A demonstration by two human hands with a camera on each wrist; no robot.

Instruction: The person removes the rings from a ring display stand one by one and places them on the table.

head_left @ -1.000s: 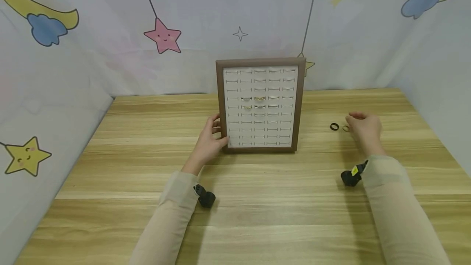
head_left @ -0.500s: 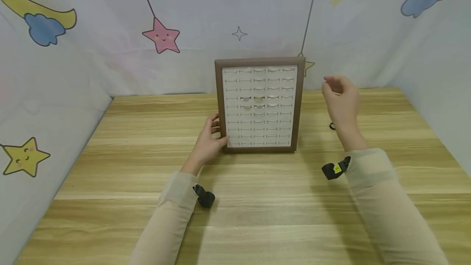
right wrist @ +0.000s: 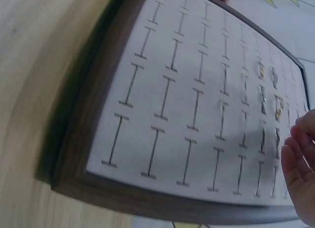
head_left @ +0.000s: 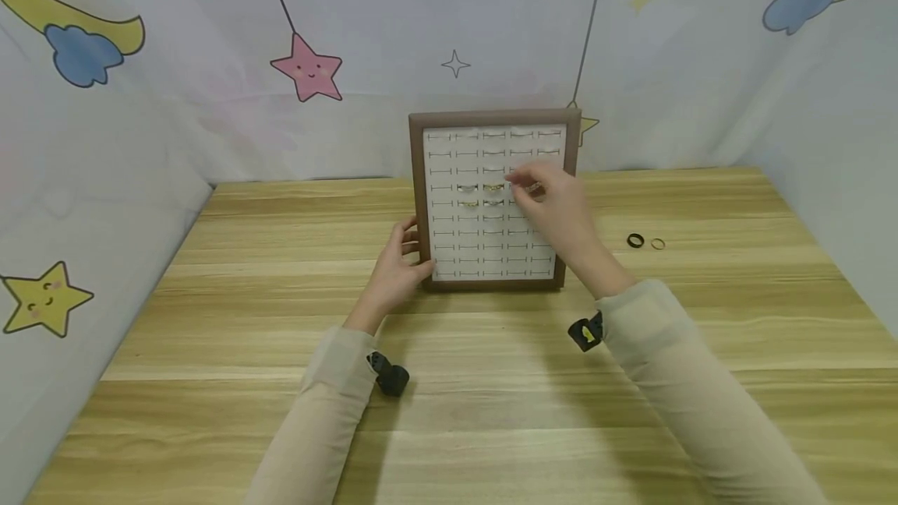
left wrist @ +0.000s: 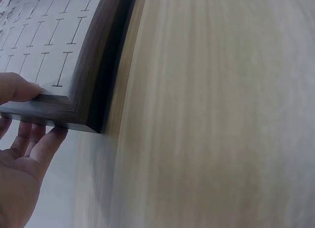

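Note:
A ring display board [head_left: 456, 248] with a brown frame and rows of slots in white padding stands upright on the table. My left hand [head_left: 394, 275] grips its lower left edge, thumb in front and fingers behind, as the left wrist view also shows. Several gold and silver rings [head_left: 494, 188] sit in slots near the middle. In front of the board's right half, my right hand [head_left: 561, 213] has thumb and index fingertips [right wrist: 298, 132] pinched together, right beside the gold ring [right wrist: 279, 108]. They hide the small thing they hold; I cannot tell what it is.
A black ring [head_left: 635, 241] and a thin gold ring [head_left: 658, 244] lie on the wooden table [head_left: 477, 411], right of the board. A white curtain [head_left: 379, 6] printed with stars and clouds hangs behind the table.
My right hand has lifted from beside the loose rings and moved left to the board's face, fingertips pinched. The black and gold rings stay on the table. My left hand keeps its grip.

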